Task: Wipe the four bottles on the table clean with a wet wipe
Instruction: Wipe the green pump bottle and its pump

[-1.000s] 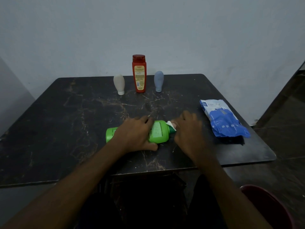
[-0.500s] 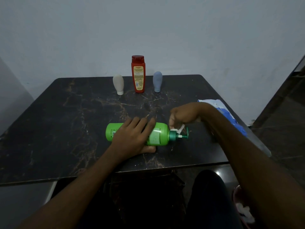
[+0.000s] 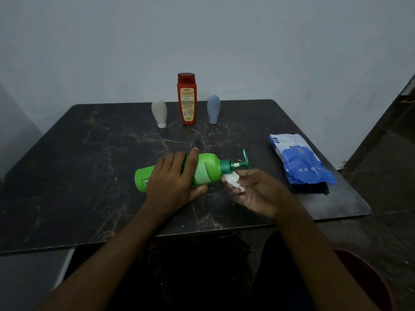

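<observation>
A green pump bottle [image 3: 207, 169] lies on its side in the middle of the dark marbled table [image 3: 78, 167], pump head pointing right. My left hand [image 3: 173, 182] grips its body from above. My right hand [image 3: 253, 191] holds a crumpled white wet wipe [image 3: 232, 179] just below the bottle's neck, palm turned up. At the back stand a white squeeze bottle [image 3: 159, 113], a tall red bottle [image 3: 186, 98] and a grey-blue squeeze bottle [image 3: 213, 108], all upright in a row.
A blue and white wet wipe pack [image 3: 298, 162] lies at the table's right side. A dark red bin [image 3: 368, 279] sits on the floor at lower right. A pale wall runs behind the table.
My right hand has come down from above the pump to below the bottle's neck, palm up with the wipe. The bottle has rolled so the pump spout points up and away.
</observation>
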Demonstrator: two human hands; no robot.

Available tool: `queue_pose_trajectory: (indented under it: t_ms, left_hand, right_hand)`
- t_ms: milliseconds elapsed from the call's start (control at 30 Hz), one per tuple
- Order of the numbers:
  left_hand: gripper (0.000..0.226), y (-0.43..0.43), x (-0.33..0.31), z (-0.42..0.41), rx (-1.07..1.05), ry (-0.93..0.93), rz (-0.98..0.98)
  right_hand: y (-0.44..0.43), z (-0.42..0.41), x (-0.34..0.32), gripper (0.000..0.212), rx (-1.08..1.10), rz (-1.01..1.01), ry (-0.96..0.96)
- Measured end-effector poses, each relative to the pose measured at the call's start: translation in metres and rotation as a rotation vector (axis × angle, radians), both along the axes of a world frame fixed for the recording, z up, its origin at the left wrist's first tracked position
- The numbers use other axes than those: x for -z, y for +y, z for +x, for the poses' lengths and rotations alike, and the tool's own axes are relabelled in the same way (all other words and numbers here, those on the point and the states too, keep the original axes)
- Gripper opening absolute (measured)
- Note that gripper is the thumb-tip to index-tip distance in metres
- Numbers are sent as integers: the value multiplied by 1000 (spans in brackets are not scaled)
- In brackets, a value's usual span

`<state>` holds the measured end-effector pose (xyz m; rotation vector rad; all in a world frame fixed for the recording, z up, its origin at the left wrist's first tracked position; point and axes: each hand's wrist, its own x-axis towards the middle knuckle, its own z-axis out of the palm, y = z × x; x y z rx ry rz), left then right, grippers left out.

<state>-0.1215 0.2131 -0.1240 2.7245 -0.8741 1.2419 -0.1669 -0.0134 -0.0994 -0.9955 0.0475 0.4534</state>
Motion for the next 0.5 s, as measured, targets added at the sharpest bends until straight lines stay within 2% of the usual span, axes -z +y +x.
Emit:
queue_pose_trajectory:
  t_ms: [100, 200, 367, 500]
  left_hand:
    - [80, -1, 1, 1, -16, -3, 55]
    - [81, -2, 1, 0, 7, -18, 78]
    - [83, -2, 1, 1, 6, 4, 91]
    - [84, -1, 2, -1, 23, 7, 98]
  right_hand:
    - [19, -15, 10, 23, 303, 14, 73]
    - [34, -25, 14, 20, 604, -41, 64]
    - [49, -33, 12, 17, 658, 40, 10]
    - [49, -34, 14, 13, 652, 12, -31]
